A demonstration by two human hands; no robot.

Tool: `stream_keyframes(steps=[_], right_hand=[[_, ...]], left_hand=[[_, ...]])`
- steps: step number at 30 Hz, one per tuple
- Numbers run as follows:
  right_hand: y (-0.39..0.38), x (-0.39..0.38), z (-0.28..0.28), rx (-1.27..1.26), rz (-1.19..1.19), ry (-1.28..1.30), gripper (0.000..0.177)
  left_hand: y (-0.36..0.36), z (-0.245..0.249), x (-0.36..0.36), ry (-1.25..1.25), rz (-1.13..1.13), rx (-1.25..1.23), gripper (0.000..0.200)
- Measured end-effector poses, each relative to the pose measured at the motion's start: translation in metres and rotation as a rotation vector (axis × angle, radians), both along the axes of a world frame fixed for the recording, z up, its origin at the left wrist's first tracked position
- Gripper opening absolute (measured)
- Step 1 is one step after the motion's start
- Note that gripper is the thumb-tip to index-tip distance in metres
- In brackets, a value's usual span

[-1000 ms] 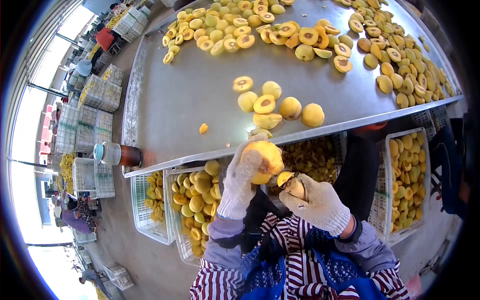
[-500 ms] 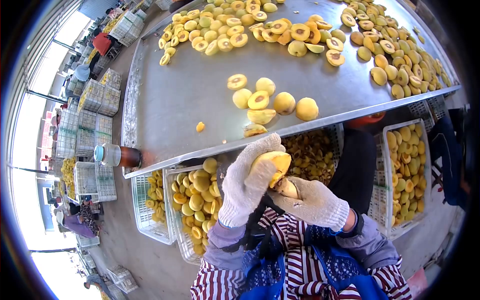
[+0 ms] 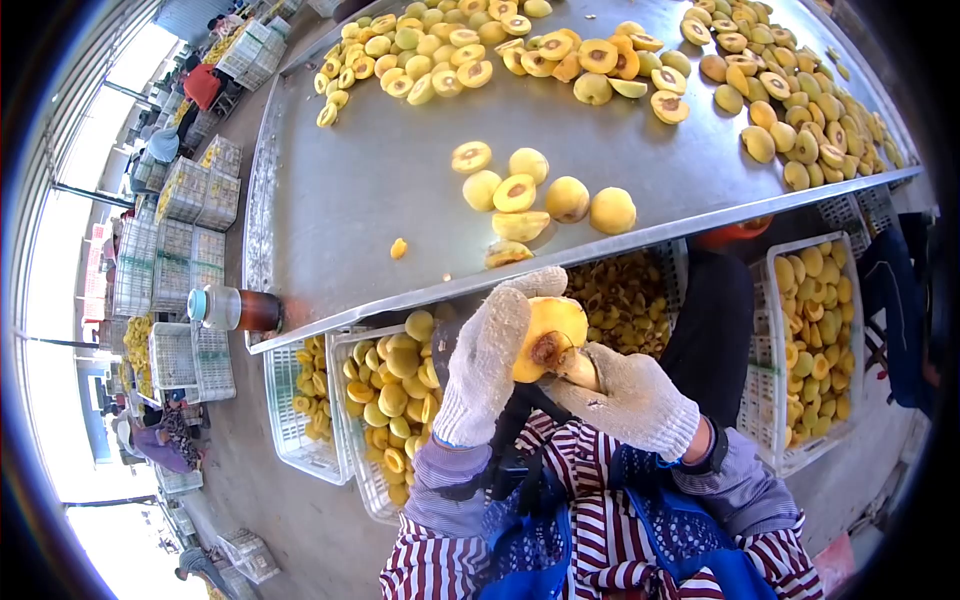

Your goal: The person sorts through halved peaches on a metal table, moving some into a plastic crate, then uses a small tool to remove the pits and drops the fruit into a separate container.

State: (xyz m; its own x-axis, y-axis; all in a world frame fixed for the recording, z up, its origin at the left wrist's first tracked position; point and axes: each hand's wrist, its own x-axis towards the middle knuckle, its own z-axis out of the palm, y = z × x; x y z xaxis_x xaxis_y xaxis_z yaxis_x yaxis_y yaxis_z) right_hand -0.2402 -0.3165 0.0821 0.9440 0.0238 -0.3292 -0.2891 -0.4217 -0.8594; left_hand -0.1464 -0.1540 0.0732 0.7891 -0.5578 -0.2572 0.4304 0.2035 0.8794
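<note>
The left hand (image 3: 487,360), in a white knit glove, is closed around a yellow peach (image 3: 553,322) and holds it in the air just below the near edge of the steel desk (image 3: 380,190), above the person's striped lap. A second ago the fruit sat higher in that hand, with only rounded yellow skin showing. Half a second ago it was turned edge-on. Now its cut face looks up at the camera, with a dark brown patch at the middle where the stone sits; whether the stone is in place or already out is too small to tell. The right hand (image 3: 630,400), gloved too, has moved in from slightly apart and now presses against the lower side of the peach. Its fingers are curled tight around a short pale tool (image 3: 578,368), whose tip meets the brown patch. Both hands are therefore closed and full, one on the fruit and one on the tool, and the work looks to be at the stone of this one peach. On the desk above, a small cluster of whole and halved peaches (image 3: 540,195) lies near the edge. A white crate (image 3: 350,470) of peaches stands under the desk, just left of the hands.
</note>
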Motion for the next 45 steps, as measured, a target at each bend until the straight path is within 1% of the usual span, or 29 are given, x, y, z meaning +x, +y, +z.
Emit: stream_keyframes(steps=[3, 5, 6, 8, 11, 12, 13, 15, 16, 17, 19, 22, 25, 26, 27, 29, 30, 31, 33, 34, 36, 37, 38, 39, 40, 41, 43, 44, 45], right_hand=[[0.000, -0.001, 0.002, -0.065, 0.013, 0.039, 0.045], [-0.001, -0.001, -0.001, 0.023, 0.033, 0.071, 0.044], [-0.001, -0.001, -0.002, 0.064, 0.042, 0.087, 0.043], [-0.001, -0.002, -0.008, 0.200, 0.099, 0.156, 0.040], [-0.004, -0.001, -0.001, 0.518, 0.085, 0.325, 0.030], [-0.007, 0.000, 0.003, 0.625, 0.067, 0.404, 0.029], [-0.011, 0.001, 0.007, 0.735, 0.043, 0.481, 0.028], [-0.019, 0.003, 0.011, 0.825, 0.052, 0.542, 0.027], [-0.023, 0.003, 0.012, 0.867, 0.061, 0.573, 0.026], [-0.023, 0.002, 0.010, 0.900, 0.079, 0.595, 0.026], [-0.021, -0.001, 0.003, 0.961, 0.119, 0.652, 0.025], [-0.018, -0.009, -0.004, 1.106, 0.140, 0.676, 0.027], [-0.020, -0.017, -0.014, 1.224, 0.172, 0.654, 0.030], [-0.015, -0.021, -0.024, 1.252, 0.162, 0.651, 0.030], [-0.012, -0.022, -0.026, 1.278, 0.153, 0.648, 0.030], [-0.016, -0.021, -0.017, 1.318, 0.250, 0.658, 0.029], [-0.016, -0.020, -0.012, 1.338, 0.301, 0.667, 0.029], [-0.006, -0.024, -0.020, 1.257, 0.454, 0.658, 0.026], [-0.001, -0.017, -0.006, 1.154, 0.685, 0.743, 0.026], [-0.006, -0.012, 0.008, 1.118, 0.612, 0.775, 0.028], [-0.019, -0.007, 0.014, 1.010, 0.521, 0.738, 0.028], [-0.026, -0.009, 0.014, 0.965, 0.451, 0.720, 0.027], [-0.029, -0.014, 0.008, 1.005, 0.392, 0.709, 0.028], [-0.033, -0.015, 0.005, 1.009, 0.387, 0.718, 0.028], [-0.035, -0.015, 0.003, 1.016, 0.383, 0.726, 0.029], [-0.035, -0.016, 0.001, 1.024, 0.380, 0.738, 0.029], [-0.027, -0.011, 0.000, 0.917, 0.360, 0.729, 0.029], [-0.022, -0.008, 0.002, 0.896, 0.351, 0.728, 0.029], [-0.017, -0.006, 0.004, 0.872, 0.342, 0.729, 0.029]], left_hand=[[-0.005, 0.004, -0.003, -0.051, -0.020, -0.041, 0.056], [-0.010, 0.009, -0.004, -0.075, -0.045, -0.036, 0.055], [-0.010, 0.014, -0.002, -0.145, -0.105, 0.069, 0.054], [-0.010, 0.029, 0.006, -0.289, -0.220, 0.279, 0.051], [-0.013, 0.040, 0.015, -0.211, -0.346, 0.292, 0.046], [-0.014, 0.038, 0.009, -0.202, -0.283, 0.166, 0.067], [-0.017, 0.034, 0.003, -0.312, -0.185, 0.157, 0.061], [-0.023, 0.027, -0.013, -0.526, 0.007, 0.131, 0.053], [-0.022, 0.016, -0.025, -0.481, 0.075, 0.090, 0.059], [-0.024, 0.011, -0.031, -0.404, 0.146, 0.090, 0.052], [-0.021, 0.012, -0.022, -0.299, 0.050, 0.111, 0.042], [-0.020, 0.025, -0.015, -0.297, -0.080, 0.222, 0.035], [-0.017, 0.016, -0.018, -0.846, -0.001, 0.259, 0.034], [-0.019, 0.013, -0.021, -0.889, 0.048, 0.197, 0.040], [-0.021, 0.016, -0.022, -0.704, -0.008, 0.128, 0.042], [-0.024, 0.026, -0.023, -0.332, -0.108, -0.007, 0.047], [-0.026, 0.028, -0.024, -0.215, -0.124, -0.051, 0.055], [-0.028, 0.028, -0.026, -0.040, -0.044, -0.070, 0.057], [-0.031, 0.028, -0.028, 0.298, 0.115, -0.110, 0.061], [-0.026, 0.022, -0.023, 0.229, 0.167, -0.032, 0.065], [0.005, 0.004, -0.014, 0.139, 0.335, -0.009, 0.064], [0.027, -0.008, -0.010, 0.009, 0.485, 0.084, 0.062], [0.062, -0.021, -0.005, -0.147, 0.557, 0.187, 0.057], [0.104, -0.051, 0.009, -0.392, 0.676, 0.507, 0.053], [0.122, -0.043, 0.016, -0.462, 0.594, 1.006, 0.047], [0.124, -0.035, 0.010, -0.765, 0.389, 1.573, 0.045], [0.117, -0.046, 0.015, -1.235, 0.399, 1.712, 0.047], [0.104, -0.052, 0.021, -1.189, 0.401, 1.532, 0.051], [0.079, -0.045, 0.026, -0.930, 0.357, 1.304, 0.051]])
